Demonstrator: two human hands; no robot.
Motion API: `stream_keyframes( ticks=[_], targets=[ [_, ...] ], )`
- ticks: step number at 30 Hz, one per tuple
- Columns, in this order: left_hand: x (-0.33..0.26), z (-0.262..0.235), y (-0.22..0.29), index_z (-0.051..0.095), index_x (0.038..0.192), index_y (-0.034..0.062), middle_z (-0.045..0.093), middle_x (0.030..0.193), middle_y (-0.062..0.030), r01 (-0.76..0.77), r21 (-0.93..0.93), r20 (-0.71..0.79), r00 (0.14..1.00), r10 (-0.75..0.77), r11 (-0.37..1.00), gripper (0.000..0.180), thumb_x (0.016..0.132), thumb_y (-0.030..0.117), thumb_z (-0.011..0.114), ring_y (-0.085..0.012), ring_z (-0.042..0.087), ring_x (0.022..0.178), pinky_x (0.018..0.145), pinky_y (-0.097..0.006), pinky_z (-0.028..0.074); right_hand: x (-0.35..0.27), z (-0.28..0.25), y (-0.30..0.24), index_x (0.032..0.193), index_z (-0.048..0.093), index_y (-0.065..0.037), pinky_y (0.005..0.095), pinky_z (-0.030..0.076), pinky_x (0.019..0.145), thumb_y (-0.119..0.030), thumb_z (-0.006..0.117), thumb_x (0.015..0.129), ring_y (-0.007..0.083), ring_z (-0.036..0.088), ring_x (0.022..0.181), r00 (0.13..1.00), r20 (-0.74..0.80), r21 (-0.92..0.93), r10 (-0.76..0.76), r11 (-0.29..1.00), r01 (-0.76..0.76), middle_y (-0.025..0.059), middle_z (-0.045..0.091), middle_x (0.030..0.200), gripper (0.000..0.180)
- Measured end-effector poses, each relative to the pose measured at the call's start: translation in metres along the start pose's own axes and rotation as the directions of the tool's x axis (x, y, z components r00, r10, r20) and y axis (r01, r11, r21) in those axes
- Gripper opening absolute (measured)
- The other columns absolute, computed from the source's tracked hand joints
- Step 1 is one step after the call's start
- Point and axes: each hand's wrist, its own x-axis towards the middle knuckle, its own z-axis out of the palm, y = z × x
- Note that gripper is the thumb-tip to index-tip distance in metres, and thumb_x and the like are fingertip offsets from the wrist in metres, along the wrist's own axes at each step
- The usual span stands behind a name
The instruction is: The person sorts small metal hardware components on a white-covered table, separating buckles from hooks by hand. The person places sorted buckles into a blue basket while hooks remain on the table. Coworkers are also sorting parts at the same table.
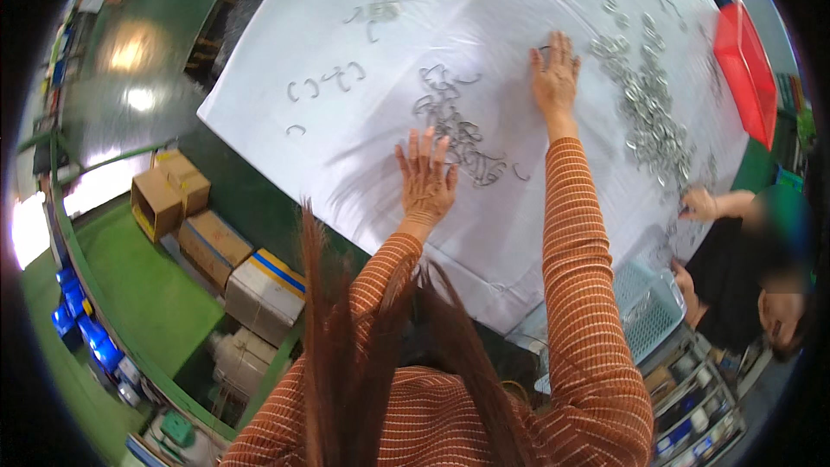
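A white-covered table point(363, 173) spreads under both arms. My left hand point(425, 182) is over its near part with fingers spread, at the edge of a loose pile of curved metal hooks point(471, 156); whether the fingertips touch the hooks I cannot tell. Farther out and to the right, my right hand point(555, 82) lies stretched out flat, a small dark curved piece point(544, 48) by its fingertips. Several single C-shaped hooks point(328, 80) lie to the left. Right of my right hand is a larger heap of shiny oval metal pieces point(648, 108).
A red plastic bin point(745, 73) stands at the table's right edge. A light blue basket point(648, 307) is by the near right corner, beside another person point(735, 268) whose hand reaches the metal pieces. Cardboard boxes point(216, 246) stand at the lower left.
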Motion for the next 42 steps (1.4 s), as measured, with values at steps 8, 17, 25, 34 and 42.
stream_keyframes(
  ticks=[8, 17, 25, 34, 42],
  targets=[
    [-0.006, -0.017, -0.037, 0.024, 0.137, 0.008, 0.022, 0.143, -0.0146, 0.191, -0.134, -0.198, 0.956, -0.215, 0.972, 0.055, 0.09, 0.03, 0.044, -0.0362, 0.011, 0.135, 0.106, -0.056, 0.004, -0.061, -0.04, -0.128, 0.133, 0.04, -0.015, 0.0445, 0.012, 0.11, -0.035, 0.049, 0.089, 0.0226, 0.026, 0.133, 0.953, 0.146, 0.283, -0.265, 0.934, 0.217, 0.0051, 0.036, 0.14, 0.05],
    [0.08, -0.079, -0.211, 0.029, 0.135, -0.0023, 0.022, 0.143, -0.0219, 0.476, 0.113, -0.206, 0.87, -0.448, 0.872, 0.058, 0.091, 0.035, 0.039, -0.0343, 0.012, 0.136, 0.108, -0.053, 0.006, -0.186, -0.05, -0.091, 0.137, 0.032, -0.01, 0.0456, 0.002, 0.109, -0.032, 0.04, 0.093, 0.023, 0.016, 0.136, 0.87, 0.026, -0.103, 0.493, 0.867, -0.488, 0.0071, 0.028, 0.145, 0.05],
    [0.087, -0.087, -0.191, 0.031, 0.134, 0.0021, 0.028, 0.141, -0.0161, 0.0, -0.38, -0.087, 0.996, -0.036, 0.925, 0.05, 0.088, 0.018, 0.045, -0.0346, 0.021, 0.133, 0.108, -0.049, 0.015, -0.037, 0.067, -0.291, 0.132, 0.042, -0.012, 0.0484, 0.012, 0.108, -0.031, 0.048, 0.089, 0.0281, 0.027, 0.132, 0.987, 0.057, 0.174, 0.149, 0.972, -0.157, 0.008, 0.036, 0.14, 0.047],
    [0.013, -0.09, -0.193, 0.037, 0.134, 0.0147, 0.03, 0.143, -0.0046, -0.634, -0.272, 0.534, 0.526, 0.662, 0.724, 0.049, 0.089, 0.033, 0.042, -0.0219, 0.021, 0.134, 0.11, -0.048, 0.008, -0.02, 0.009, -0.346, 0.129, 0.044, -0.01, 0.034, 0.03, 0.102, -0.02, 0.048, 0.092, 0.0238, 0.04, 0.124, 0.932, 0.204, 0.529, 0.3, 0.767, -0.363, 0.0119, 0.044, 0.132, 0.039],
    [0.036, -0.033, -0.084, 0.039, 0.133, 0.0201, 0.027, 0.144, 0.001, -0.878, -0.283, 0.379, 0.267, 0.886, 0.386, 0.046, 0.089, 0.034, 0.041, -0.0199, 0.015, 0.136, 0.111, -0.05, 0.0, -0.123, -0.147, -0.246, 0.126, 0.043, 0.0, 0.0333, 0.04, 0.095, -0.012, 0.043, 0.093, 0.0235, 0.049, 0.114, 0.757, 0.063, 0.293, 0.65, 0.713, -0.637, 0.0139, 0.049, 0.125, 0.035]
  ],
)
